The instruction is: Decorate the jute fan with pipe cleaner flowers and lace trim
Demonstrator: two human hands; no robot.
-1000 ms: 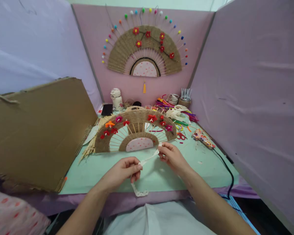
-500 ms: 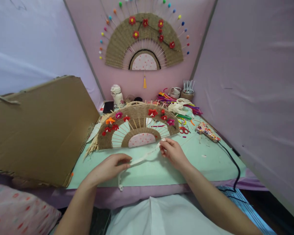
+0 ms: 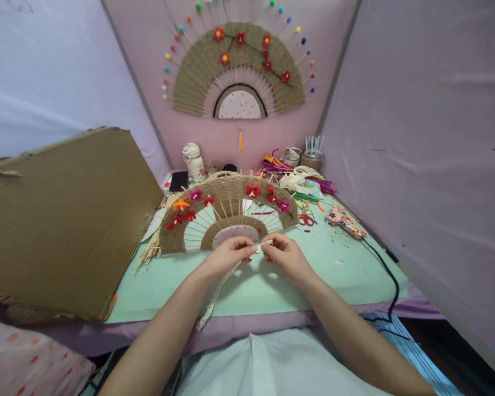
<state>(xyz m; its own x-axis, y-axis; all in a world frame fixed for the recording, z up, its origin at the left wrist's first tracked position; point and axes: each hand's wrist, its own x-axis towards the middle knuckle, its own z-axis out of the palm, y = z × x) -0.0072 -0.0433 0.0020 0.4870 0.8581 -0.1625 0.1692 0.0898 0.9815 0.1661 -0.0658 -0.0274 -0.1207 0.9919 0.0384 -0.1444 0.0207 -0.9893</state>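
Note:
A strip of white lace trim (image 3: 215,297) runs between my two hands, its long tail hanging down over the table's front edge. My left hand (image 3: 230,256) pinches the lace close to one end. Just to the right, my right hand (image 3: 286,256) pinches the short end, with a small gap between the two hands. Behind them stands a woven twine fan (image 3: 231,190) with red, pink and orange flowers along its arc. My left hand partly hides the pink spotted half-circle (image 3: 235,232) at the fan's base.
A big cardboard sheet (image 3: 70,220) leans at the left. Red scissors (image 3: 307,220) and a flower-patterned glue gun (image 3: 344,221) with a black cord lie at the right. A white bottle (image 3: 193,163) and colourful pipe cleaners (image 3: 272,164) stand behind. A finished fan (image 3: 198,66) hangs on the wall.
My left hand has moved right and up along the lace, close to my right hand. The lace's tail now hangs longer below it. The view has shifted slightly.

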